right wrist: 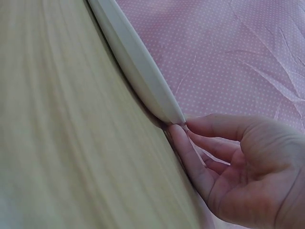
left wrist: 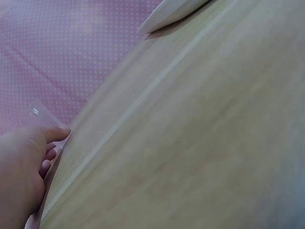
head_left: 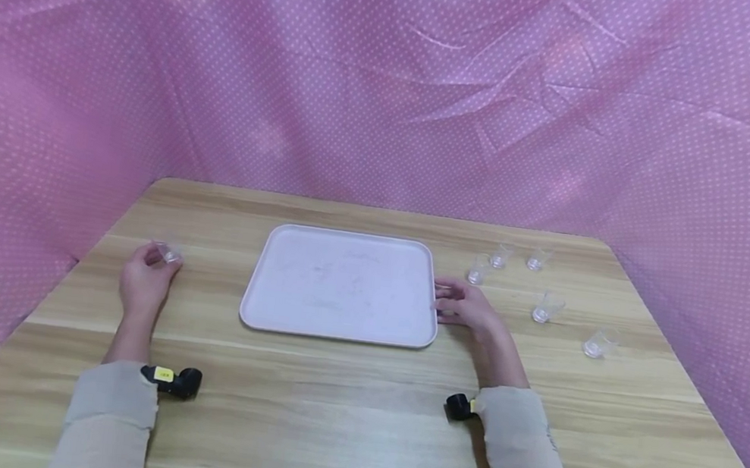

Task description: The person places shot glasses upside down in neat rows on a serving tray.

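At the left of the table, my left hand [head_left: 145, 285] pinches a small clear shot glass [head_left: 169, 253] between thumb and fingers. The glass leans in the grip, and in the left wrist view the hand [left wrist: 21, 164] partly covers it. A pale rectangular tray [head_left: 349, 286] lies flat in the middle of the table with nothing on it. My right hand [head_left: 470, 305] is at the tray's right edge, its extended fingers and thumb spread along the rim. In the right wrist view, the thumb and a fingertip of this hand [right wrist: 252, 167] meet the tray's rim [right wrist: 143, 71].
Several more clear shot glasses stand on the wooden table [head_left: 314, 418] to the right of the tray; the nearest glass [head_left: 476, 271] is just beyond my right hand, another glass [head_left: 600, 343] farther right. Pink dotted cloth [head_left: 389, 98] hangs behind the table and along both sides.
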### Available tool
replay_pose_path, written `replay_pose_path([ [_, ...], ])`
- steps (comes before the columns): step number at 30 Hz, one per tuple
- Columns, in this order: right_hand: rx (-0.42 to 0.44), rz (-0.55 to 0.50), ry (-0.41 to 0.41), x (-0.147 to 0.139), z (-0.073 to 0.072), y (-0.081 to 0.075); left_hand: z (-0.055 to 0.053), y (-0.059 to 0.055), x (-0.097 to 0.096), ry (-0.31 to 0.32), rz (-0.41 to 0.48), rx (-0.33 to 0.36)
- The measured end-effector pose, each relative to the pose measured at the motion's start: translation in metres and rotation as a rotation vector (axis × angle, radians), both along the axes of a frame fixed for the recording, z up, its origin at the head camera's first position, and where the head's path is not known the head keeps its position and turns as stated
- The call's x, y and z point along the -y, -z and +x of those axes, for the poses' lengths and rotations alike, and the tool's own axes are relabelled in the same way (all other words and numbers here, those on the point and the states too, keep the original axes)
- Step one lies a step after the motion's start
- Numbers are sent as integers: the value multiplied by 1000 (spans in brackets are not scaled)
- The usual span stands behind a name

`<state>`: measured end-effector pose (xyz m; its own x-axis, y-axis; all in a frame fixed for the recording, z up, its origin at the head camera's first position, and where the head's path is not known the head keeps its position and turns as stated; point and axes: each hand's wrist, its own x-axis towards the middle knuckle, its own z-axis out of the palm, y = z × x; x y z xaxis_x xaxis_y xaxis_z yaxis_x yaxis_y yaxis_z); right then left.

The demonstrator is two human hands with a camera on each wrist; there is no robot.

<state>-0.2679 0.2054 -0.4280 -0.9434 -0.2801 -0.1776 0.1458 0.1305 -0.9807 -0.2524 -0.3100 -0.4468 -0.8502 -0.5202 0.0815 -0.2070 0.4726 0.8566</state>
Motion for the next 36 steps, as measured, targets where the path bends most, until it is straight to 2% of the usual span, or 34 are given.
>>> replay_pose_path([
  [5, 4, -5, 9, 0, -1, 0, -1, -1, 1, -2, -30, 5],
  [13, 3, -13, 10, 1, -1, 1, 3, -4, -2, -20, -71, -3],
  [22, -4, -15, 4, 0, -1, 1, 4, -6, -8, -17, -28, -13],
  [28, -6, -14, 5, -1, -1, 2, 3, -14, -19, 50, -23, -25],
  [36, 7, -17, 15, -2, -2, 2, 4, -38, -46, 211, 2, -23],
])
